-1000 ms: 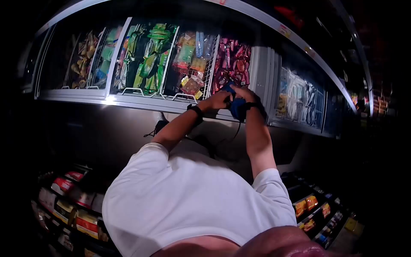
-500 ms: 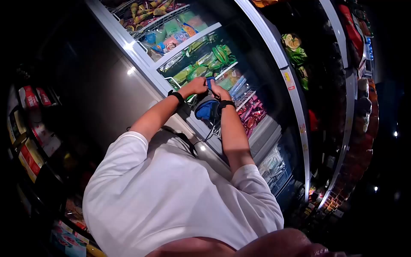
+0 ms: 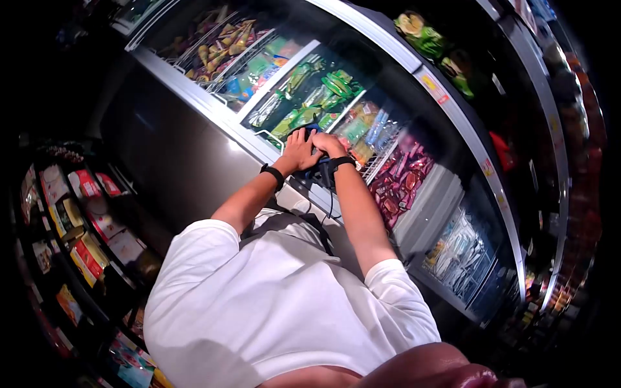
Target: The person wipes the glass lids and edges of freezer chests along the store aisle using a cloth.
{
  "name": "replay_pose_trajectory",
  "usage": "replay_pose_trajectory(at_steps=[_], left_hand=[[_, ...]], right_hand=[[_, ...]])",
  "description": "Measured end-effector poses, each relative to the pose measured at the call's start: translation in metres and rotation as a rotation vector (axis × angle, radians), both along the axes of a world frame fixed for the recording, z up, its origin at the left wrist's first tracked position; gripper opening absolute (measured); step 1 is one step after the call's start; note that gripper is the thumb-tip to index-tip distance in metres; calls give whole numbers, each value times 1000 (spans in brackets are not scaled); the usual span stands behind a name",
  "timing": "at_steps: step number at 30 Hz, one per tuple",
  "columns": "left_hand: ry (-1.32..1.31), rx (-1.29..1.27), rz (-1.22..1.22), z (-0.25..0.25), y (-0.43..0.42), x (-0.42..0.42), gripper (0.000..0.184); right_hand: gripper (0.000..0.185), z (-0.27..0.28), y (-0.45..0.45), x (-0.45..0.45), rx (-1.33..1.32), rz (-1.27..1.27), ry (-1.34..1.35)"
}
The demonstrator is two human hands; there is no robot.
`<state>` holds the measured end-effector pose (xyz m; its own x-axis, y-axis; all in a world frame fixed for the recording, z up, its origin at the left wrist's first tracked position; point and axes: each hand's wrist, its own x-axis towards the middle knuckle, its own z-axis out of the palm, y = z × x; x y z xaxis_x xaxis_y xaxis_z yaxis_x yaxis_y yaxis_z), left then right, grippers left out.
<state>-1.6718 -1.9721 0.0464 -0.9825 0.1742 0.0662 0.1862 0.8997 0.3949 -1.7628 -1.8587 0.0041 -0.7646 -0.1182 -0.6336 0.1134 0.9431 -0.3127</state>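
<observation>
Over the front rim of a glass-topped chest freezer (image 3: 220,111), my two hands meet close together. My left hand (image 3: 299,152) is open, fingers stretched out and laid over a blue-and-black pouch (image 3: 317,171). My right hand (image 3: 329,144) curls in from the other side with its fingers closed on the pouch; its fingertips are partly hidden. Most of the pouch lies beneath both hands, and its exact kind cannot be made out. A thin dark cord (image 3: 332,205) hangs below it. Each wrist wears a black band.
Inside the freezer lie green packets (image 3: 310,107), wrapped cones (image 3: 229,45) and dark pink packets (image 3: 404,178), parted by wire baskets. Shelves with boxed goods (image 3: 87,255) stand to my left. Beyond the freezer runs another shelf edge with price tags (image 3: 433,87).
My left hand has gone from a closed grip to outstretched fingers. The blue pouch, plainly visible before, is now mostly covered by my hands. The view has shifted, showing more freezer.
</observation>
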Motion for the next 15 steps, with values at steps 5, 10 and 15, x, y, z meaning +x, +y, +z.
replay_pose_trajectory(at_steps=[5, 10, 15], left_hand=[[-76, -37, -428, 21, 94, -3, 86], [-45, -86, -797, 22, 218, 18, 103], [-127, -80, -1105, 7, 280, 71, 120]], right_hand=[[53, -2, 128, 53, 124, -281, -4], [48, 4, 271, 122, 235, -639, -151], [41, 34, 311, 215, -336, -1336, -272]])
